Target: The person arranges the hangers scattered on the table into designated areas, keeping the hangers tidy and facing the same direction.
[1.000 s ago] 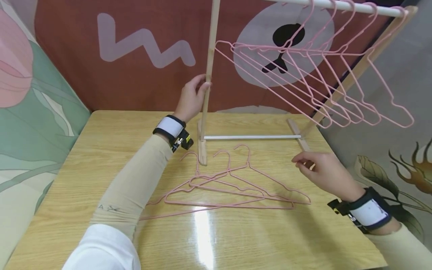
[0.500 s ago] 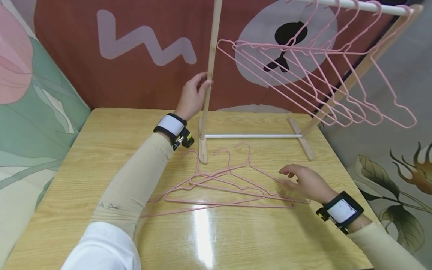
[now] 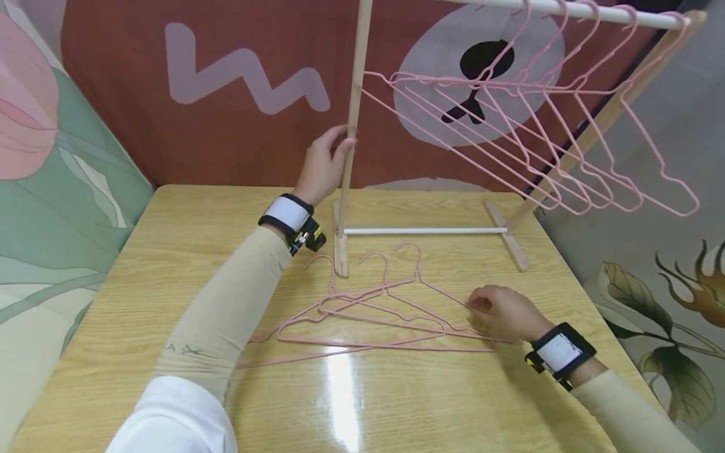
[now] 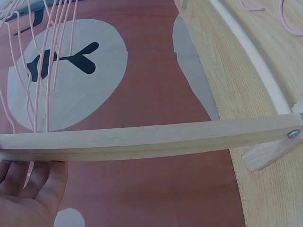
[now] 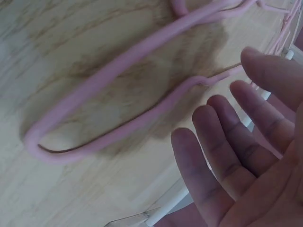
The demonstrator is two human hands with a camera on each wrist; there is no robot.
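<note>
Hangers (image 3: 385, 314) lie mid-table (image 3: 170, 264), just before the rack (image 3: 350, 157) at the far edge. Right hand (image 3: 501, 311) rests on one hanger's right end, fingers loose. Left hand (image 3: 323, 167) grips the rack's post.

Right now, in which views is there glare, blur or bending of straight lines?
Head view: a white streak of glare on the table. Right wrist view: the hanger and fingers look soft, out of focus. Left wrist view: sharp, but the wooden post curves slightly.
</note>
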